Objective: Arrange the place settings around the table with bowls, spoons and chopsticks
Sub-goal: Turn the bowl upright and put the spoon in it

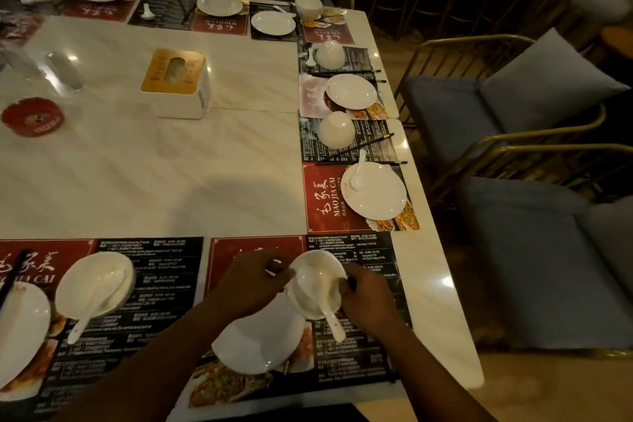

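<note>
A white bowl [310,298] with a white spoon [329,310] lying in it sits on the red and black placemat [359,250] in front of me. The spoon's handle points toward me. My left hand [253,281] curls its fingers at the bowl's left rim. At the right rim my right hand [368,298] pinches the bowl. A white plate [260,343] lies just below the bowl, partly under my left forearm. To the left stands a second bowl [113,271] holding a spoon [85,315], next to another plate [20,329] and dark chopsticks [13,277].
Along the right edge lie a plate with a spoon [375,190], an upturned bowl [335,129], crossed chopsticks [359,147] and more settings farther back. A tissue box [176,82] and a red ashtray [32,116] stand mid-table. Cushioned chairs [513,106] line the right side.
</note>
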The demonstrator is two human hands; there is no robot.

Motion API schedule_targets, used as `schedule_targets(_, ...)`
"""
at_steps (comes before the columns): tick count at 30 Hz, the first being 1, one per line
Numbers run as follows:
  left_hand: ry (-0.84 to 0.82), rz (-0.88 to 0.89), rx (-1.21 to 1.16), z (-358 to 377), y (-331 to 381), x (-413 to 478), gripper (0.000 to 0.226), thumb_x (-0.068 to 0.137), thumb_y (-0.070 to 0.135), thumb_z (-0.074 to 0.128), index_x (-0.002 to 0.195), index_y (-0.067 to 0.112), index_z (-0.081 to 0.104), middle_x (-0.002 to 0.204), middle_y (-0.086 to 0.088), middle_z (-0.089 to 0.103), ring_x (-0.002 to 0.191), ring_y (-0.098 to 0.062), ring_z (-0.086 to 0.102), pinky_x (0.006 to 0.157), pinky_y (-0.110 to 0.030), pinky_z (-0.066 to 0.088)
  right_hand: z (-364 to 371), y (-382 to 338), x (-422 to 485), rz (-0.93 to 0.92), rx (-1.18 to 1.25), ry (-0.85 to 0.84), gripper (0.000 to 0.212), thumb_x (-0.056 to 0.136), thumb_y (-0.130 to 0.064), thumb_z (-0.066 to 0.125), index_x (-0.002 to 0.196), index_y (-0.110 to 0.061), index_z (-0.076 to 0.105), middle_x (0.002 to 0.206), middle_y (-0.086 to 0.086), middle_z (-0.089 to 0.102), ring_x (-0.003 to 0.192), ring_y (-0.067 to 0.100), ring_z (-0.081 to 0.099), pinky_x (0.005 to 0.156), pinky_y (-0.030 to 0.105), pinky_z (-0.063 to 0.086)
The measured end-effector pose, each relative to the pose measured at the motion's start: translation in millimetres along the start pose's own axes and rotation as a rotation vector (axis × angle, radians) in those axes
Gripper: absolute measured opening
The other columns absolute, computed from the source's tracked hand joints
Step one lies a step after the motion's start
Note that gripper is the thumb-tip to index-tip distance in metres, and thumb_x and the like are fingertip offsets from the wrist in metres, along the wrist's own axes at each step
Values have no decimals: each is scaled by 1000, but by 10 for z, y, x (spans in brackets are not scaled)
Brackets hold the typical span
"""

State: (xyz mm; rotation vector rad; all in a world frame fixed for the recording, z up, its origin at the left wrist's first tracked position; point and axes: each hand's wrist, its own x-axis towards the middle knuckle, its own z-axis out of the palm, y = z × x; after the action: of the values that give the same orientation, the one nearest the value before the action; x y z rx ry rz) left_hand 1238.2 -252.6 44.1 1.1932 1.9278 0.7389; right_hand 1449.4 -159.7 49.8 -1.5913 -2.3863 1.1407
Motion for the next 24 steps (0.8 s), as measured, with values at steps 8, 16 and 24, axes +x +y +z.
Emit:
schedule_targets(8, 26, -22, 151, 337, 97, 107, 13, 90, 21, 66, 100, 29, 71, 87, 23, 64, 79, 6, 60, 72, -15, 45, -187, 445, 168, 129, -60, 54, 20, 94, -18, 57, 109, -18, 71, 104, 3, 74, 95, 21, 67, 73, 23, 45)
schedule_targets(16, 129, -87, 246, 497, 98, 206, 11, 84, 22, 69, 93, 21, 74, 89, 9, 73, 79, -5, 63, 73, -20, 49, -168, 572, 335, 133, -49, 6, 19, 96, -20, 56, 110, -19, 69, 105, 3, 73, 96, 21, 66, 70, 22, 39)
schedule_targets(24, 111, -2, 357, 704, 141, 356, 32, 75, 33, 66, 58, 35, 40, 56, 15, 52, 55, -6, 54, 59, -26, 50, -205, 695, 322, 184, 56, 25, 18, 101, -32, 46, 92, -26, 60, 83, -5, 66, 75, 13, 64, 69, 34, 57)
